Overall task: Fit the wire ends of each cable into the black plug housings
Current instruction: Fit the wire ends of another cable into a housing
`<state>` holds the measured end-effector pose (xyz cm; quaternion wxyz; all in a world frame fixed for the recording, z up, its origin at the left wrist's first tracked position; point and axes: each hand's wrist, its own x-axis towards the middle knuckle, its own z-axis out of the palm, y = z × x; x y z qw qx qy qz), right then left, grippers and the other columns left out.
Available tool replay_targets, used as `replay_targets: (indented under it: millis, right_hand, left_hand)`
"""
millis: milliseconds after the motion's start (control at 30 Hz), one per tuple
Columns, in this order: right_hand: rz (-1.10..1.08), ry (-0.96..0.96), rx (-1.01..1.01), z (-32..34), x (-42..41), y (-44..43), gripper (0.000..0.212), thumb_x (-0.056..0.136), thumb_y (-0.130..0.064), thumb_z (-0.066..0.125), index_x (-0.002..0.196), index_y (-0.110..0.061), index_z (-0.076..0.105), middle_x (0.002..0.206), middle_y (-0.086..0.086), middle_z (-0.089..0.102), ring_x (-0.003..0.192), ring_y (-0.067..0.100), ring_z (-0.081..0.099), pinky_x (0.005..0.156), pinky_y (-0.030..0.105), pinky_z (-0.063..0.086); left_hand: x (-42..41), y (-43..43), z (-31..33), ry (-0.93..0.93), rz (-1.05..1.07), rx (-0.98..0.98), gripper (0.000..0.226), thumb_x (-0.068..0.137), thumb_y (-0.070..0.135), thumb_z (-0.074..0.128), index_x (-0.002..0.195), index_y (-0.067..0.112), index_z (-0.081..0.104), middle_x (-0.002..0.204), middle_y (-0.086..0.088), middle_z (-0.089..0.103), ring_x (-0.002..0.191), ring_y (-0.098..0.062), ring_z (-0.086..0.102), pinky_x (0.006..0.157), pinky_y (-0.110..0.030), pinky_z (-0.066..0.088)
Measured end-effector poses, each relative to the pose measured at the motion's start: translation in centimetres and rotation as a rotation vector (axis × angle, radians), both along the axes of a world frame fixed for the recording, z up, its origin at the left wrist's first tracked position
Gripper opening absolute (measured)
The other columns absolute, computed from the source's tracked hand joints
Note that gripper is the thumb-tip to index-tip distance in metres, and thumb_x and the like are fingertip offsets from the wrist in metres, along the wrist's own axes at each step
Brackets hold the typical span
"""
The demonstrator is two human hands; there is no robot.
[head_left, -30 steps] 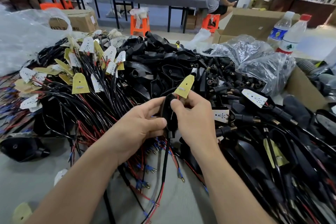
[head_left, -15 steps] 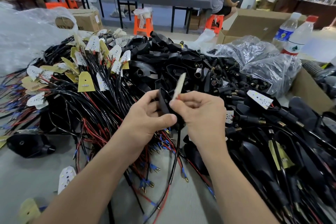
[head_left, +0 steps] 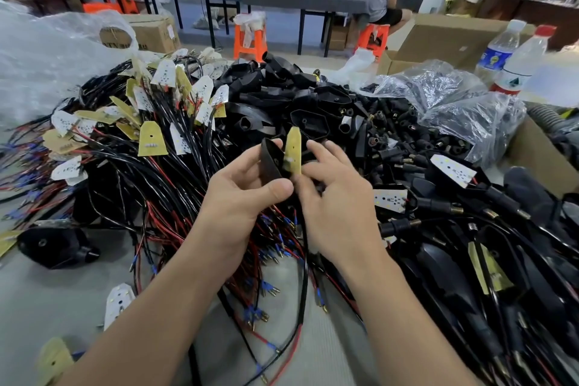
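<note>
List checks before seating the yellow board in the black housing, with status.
1. Left hand grips black housing, thumb across it: ok.
2. Yellow board upright against the housing: ok.
3. Board seated inside: not ok, most of it sticks out above.
4. Right hand grip on the board: cannot tell, thumb contact hidden.
5. Cable free of wire pile: cannot tell, it hangs below the hands into it.
</note>
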<state>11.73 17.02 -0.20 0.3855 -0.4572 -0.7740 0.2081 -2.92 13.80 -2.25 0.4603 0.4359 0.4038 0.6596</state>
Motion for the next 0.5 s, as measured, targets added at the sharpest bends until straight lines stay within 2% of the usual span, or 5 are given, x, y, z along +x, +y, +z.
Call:
replay_targets:
  millis: [67, 200, 333, 433, 500]
  right_hand:
    - [0.025, -0.209, 0.026, 0.0, 0.0, 0.1, 0.028, 0.101, -0.019, 0.053, 0.082, -0.019, 0.074, 0.161, -0.003, 0.042, 0.155, 0.016, 0.021, 0.11, 0.011, 0.012]
    - [0.038, -0.296, 0.048, 0.0, 0.1, -0.3, 0.027, 0.095, -0.013, 0.054, 0.104, -0.025, 0.077, 0.165, 0.0, 0.035, 0.156, 0.021, 0.019, 0.117, 0.022, 0.018]
    - [-0.113, 0.068, 0.029, -0.1, -0.5, -0.9, 0.023, 0.084, -0.008, 0.064, 0.099, -0.027, 0.064, 0.128, -0.008, 0.067, 0.12, 0.017, 0.062, 0.099, 0.034, 0.051]
    - [0.006, 0.257, -0.131, 0.3, -0.2, -0.8, 0.058, 0.086, -0.004, 0.061, 0.128, -0.044, 0.054, 0.121, -0.018, 0.068, 0.106, 0.002, 0.067, 0.093, 0.028, 0.055]
    - [0.082, 0.281, -0.144, 0.6, 0.0, -0.6, 0.056, 0.089, -0.003, 0.06, 0.127, -0.045, 0.063, 0.121, -0.024, 0.07, 0.1, -0.003, 0.067, 0.087, 0.021, 0.053]
  left_hand:
    - [0.2, 0.0, -0.2, 0.078, 0.057, -0.001, 0.065, 0.069, 0.001, 0.078, 0.13, 0.022, 0.068, 0.124, -0.003, 0.075, 0.12, -0.02, 0.069, 0.102, -0.035, 0.053]
    - [0.4, 0.0, -0.1, 0.178, 0.047, -0.008, 0.064, 0.072, 0.002, 0.077, 0.13, 0.027, 0.069, 0.125, 0.003, 0.075, 0.12, -0.016, 0.069, 0.106, -0.036, 0.052]
    - [0.1, 0.3, -0.1, 0.14, 0.057, -0.003, 0.065, 0.077, -0.013, 0.076, 0.134, 0.019, 0.067, 0.124, -0.002, 0.075, 0.12, -0.021, 0.069, 0.102, -0.028, 0.054]
    - [0.1, 0.3, -0.2, 0.125, 0.019, -0.011, 0.063, 0.084, -0.017, 0.068, 0.137, 0.016, 0.065, 0.127, -0.005, 0.074, 0.122, -0.023, 0.068, 0.102, -0.029, 0.054]
    - [0.1, 0.2, -0.3, 0.117, -0.005, -0.019, 0.062, 0.086, -0.015, 0.068, 0.139, 0.015, 0.063, 0.129, -0.006, 0.073, 0.123, -0.022, 0.067, 0.103, -0.029, 0.053]
